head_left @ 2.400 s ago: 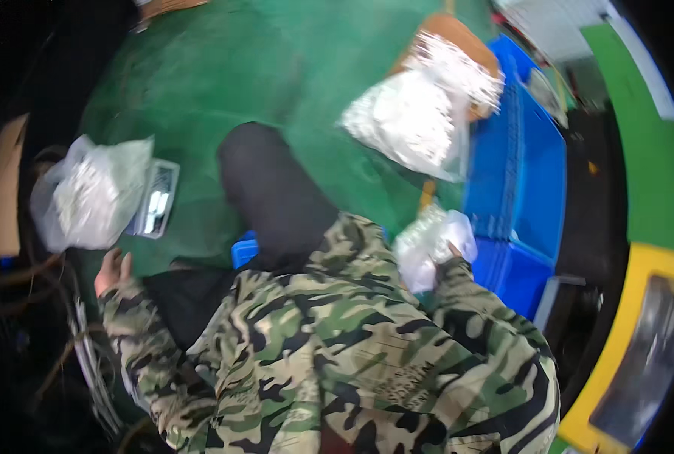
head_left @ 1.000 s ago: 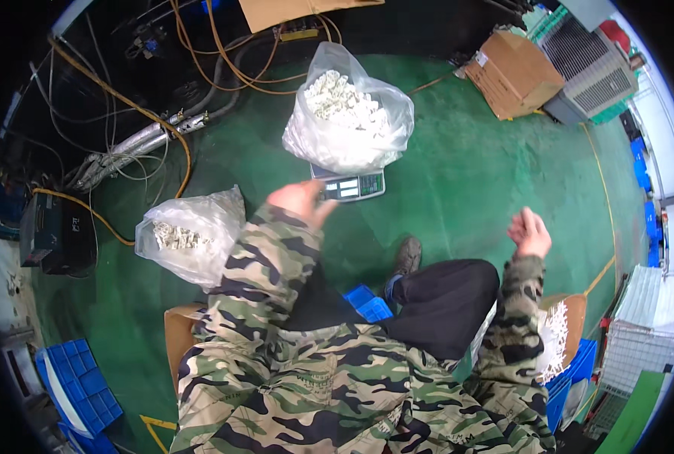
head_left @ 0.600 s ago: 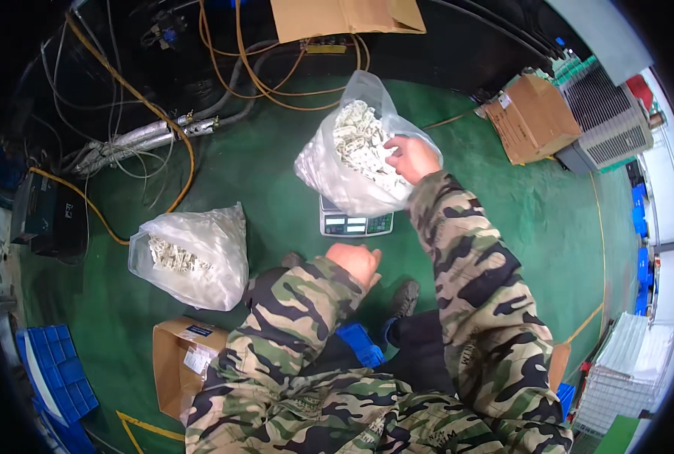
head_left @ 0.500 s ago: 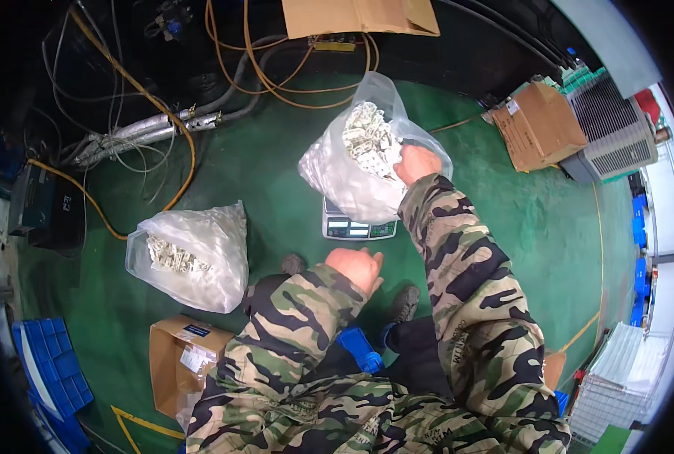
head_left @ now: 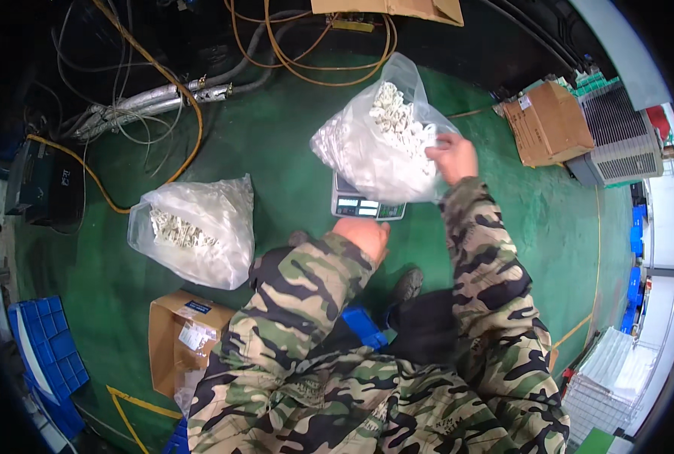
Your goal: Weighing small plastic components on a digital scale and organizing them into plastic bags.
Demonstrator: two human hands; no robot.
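A clear plastic bag (head_left: 352,147) full of small white pieces (head_left: 397,121) rests on a digital scale (head_left: 350,206), its mouth gaping toward the right. At the right side of that mouth is my right hand (head_left: 458,159), with bent fingers drawn together against the white pieces; what lies between the fingertips is too small to make out. My left hand (head_left: 366,237) hovers by the scale's front edge with its fingers curled in. The palm is turned away, so any content is hidden.
On the green floor to the left stands a second plastic bag (head_left: 231,219) of white pieces. Nearer are an open cardboard box (head_left: 159,340) and blue crates (head_left: 57,340). Hoses (head_left: 193,136) run along the back left; another carton (head_left: 545,125) leans by a grey louvred unit (head_left: 617,129).
My right hand has drawn back a little from the white pieces toward the bag's right rim. My left hand is now closer to the scale's front. The whole view has shifted slightly.
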